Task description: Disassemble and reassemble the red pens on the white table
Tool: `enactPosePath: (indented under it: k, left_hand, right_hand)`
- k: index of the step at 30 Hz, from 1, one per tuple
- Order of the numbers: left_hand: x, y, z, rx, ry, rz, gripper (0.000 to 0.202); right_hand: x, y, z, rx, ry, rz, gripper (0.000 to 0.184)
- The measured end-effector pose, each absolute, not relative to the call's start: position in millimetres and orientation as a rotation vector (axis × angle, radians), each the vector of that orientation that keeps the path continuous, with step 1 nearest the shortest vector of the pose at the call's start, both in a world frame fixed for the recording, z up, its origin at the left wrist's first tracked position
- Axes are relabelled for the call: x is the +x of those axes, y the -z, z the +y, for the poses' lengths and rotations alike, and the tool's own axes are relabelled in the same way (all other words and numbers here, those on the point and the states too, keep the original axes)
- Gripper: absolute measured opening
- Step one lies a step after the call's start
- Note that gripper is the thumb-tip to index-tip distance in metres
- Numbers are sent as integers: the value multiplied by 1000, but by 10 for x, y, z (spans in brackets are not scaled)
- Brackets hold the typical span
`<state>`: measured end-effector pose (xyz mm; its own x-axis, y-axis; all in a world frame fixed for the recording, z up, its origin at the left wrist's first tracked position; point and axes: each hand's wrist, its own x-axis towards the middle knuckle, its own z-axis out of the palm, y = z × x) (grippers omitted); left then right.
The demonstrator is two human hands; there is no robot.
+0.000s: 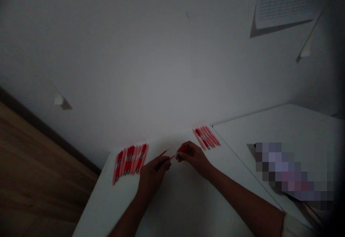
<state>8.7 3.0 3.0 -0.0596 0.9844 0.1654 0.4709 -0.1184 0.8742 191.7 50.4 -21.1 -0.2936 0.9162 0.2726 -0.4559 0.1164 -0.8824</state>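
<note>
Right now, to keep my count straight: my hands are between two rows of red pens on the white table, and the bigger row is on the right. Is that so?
Not quite: the head view shows the bigger row of red pens on the left, and the smaller row on the right. The left hand and right hand are between them on the white table.

1. Look at these pens (130, 164) on my left: smooth, glossy red plastic, and so is the second row of pens (206, 137).
2. My left hand (153, 176) pinches a slim red piece (163, 153), shiny plastic by the look of it.
3. My right hand (194, 158) has a red pen (182, 149), glossy too.
4. Under them, a smooth, matt white tabletop (183, 204).
5. Down left, a brown wooden floor (35, 165), lightly grained.
6. At my arm, a pale cloth sleeve (293, 228).
</note>
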Motion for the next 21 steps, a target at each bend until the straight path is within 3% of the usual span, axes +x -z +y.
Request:
enactPosePath:
  k: [8,14,21]
  left_hand:
    - [100,-22,68,1434,-1197,1506,30]
    - [94,-34,54,1477,-1236,1548,36]
    - [92,-24,48,1523,-1251,1537,35]
  right_hand:
    - [1909,296,480,-670,-1299,-1408,18]
    - [1929,286,410,-795,-720,-1805,6]
    - [1935,304,368,-733,-502,-2002,22]
